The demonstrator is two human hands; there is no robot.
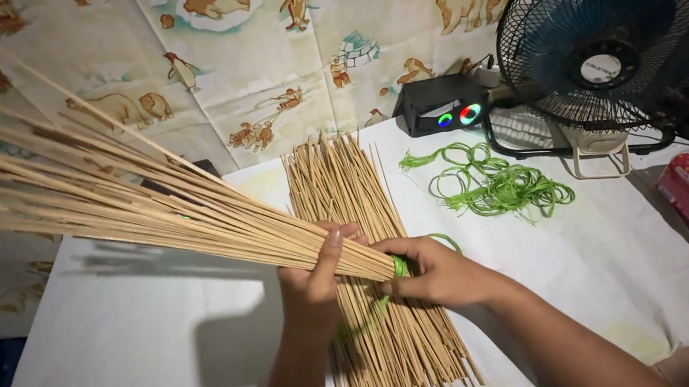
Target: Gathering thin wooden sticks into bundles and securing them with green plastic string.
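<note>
Loose sticks [378, 305] lie mid-table [118, 369], cord loops [496, 186] to their right, fan [626, 24] behind those.

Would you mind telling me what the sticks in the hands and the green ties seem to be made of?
The sticks look like split bamboo or light wood: pale tan, matte, thin and straight. The green band at their end and the loose green loops look like thin plastic or rubber, bright and limp; which one cannot be told.

Single head-worn view, looking steeply down and forward over the tabletop [118, 369], close above the hands at lower centre, patterned curtain [269, 42] across the top, fan [625, 19] at upper right
</note>
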